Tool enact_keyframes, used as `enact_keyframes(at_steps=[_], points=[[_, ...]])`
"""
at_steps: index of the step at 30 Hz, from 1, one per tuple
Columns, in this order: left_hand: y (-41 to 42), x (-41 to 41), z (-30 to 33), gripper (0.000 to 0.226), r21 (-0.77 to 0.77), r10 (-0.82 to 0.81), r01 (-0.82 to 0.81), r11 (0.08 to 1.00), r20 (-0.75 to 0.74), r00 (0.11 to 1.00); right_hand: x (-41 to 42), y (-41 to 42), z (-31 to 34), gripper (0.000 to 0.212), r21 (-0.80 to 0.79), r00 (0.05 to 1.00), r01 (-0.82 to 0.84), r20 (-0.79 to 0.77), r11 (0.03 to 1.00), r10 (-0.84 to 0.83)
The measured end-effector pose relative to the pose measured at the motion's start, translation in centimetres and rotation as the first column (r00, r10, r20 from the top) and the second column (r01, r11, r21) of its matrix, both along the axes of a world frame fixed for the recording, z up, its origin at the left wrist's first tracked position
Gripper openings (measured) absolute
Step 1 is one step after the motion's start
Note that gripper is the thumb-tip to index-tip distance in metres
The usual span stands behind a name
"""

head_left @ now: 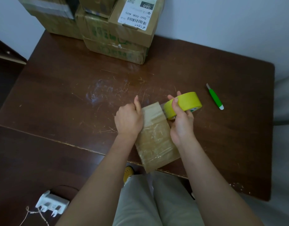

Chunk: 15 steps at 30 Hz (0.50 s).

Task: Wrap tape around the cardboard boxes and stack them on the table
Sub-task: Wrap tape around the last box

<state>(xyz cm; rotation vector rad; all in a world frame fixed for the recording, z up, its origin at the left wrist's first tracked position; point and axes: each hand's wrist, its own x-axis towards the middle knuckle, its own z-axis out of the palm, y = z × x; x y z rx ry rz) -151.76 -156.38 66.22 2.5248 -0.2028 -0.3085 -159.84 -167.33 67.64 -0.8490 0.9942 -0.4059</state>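
Dark brown counter (59, 98), scratched, filling most of the frame. Stack of cardboard boxes (108, 26) at upper centre-left, against the wall; white barcode label (137, 12) on the rightmost box.

Small cardboard box (156, 142) at lower centre, glossy with clear tape, near end overhanging the counter's front edge. Far end between both hands.

Left hand (129, 119) on the box's left side, fingers curled down over its edge, thumb pointing up-frame; gripping the box. Right hand (181, 118) just right of the box, fingers and thumb wrapped round a yellow tape roll (184, 103); roll tilted, held at the box's far right corner. Short clear strip running from roll to box top.

Green-handled knife (215, 97) lying flat at centre right, well apart from the roll, blade pointing up-frame.

Below counter edge: light trousers, yellow shoe (128, 172) at bottom centre. White plug adapter (50, 203) with twine on the floor, lower left.
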Motion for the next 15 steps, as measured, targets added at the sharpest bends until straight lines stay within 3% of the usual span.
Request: enact_keyframes(at_steps=[5, 10, 12, 15], points=[[-0.1, -0.1, 0.3, 0.062, 0.044, 0.000, -0.001, 0.999, 0.005, 1.000, -0.2, -0.5, -0.7, 0.025, 0.091, 1.000, -0.022, 0.011, 0.996, 0.021], [-1.8, -0.3, 1.6, 0.050, 0.336, -0.191, 0.146, 0.930, 0.104, 0.976, -0.1, -0.2, -1.2, 0.024, 0.067, 0.999, -0.026, -0.034, 0.997, 0.028], [-3.2, -0.2, 1.6, 0.040, 0.340, -0.215, 0.168, 0.925, 0.103, 0.971, 0.0, 0.0, -1.2, 0.024, 0.047, 0.999, -0.027, -0.032, 0.999, 0.029], [-4.8, -0.9, 1.0, 0.057, 0.308, -0.244, 0.198, 0.931, 0.119, 0.962, 0.3, 0.0, -1.6, 0.021, 0.024, 0.999, -0.028, -0.037, 0.999, 0.029]])
